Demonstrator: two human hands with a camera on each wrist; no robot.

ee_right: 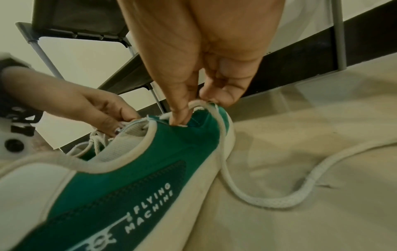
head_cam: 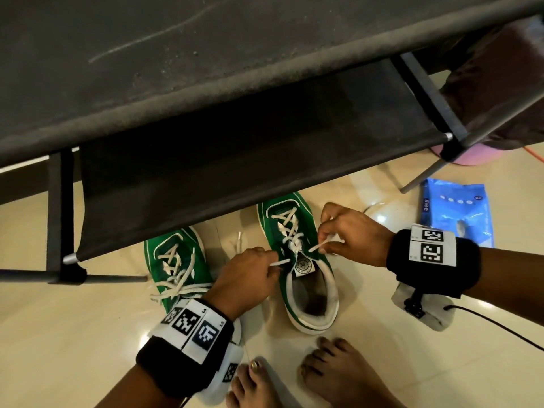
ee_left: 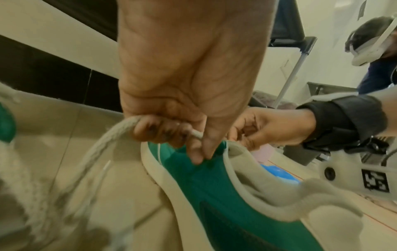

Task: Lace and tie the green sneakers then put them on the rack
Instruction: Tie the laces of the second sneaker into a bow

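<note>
Pinching a lace end apiece, the left hand [head_cam: 250, 275] and right hand [head_cam: 350, 234] hold the right-hand sneaker [head_cam: 297, 260] on the floor below the rack [head_cam: 206, 160], seemingly for threading its top eyelets

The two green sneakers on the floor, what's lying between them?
In the head view, bare floor tile separates the left sneaker from the right sneaker, crossed by a loose white lace end and, nearer, the left hand.
</note>
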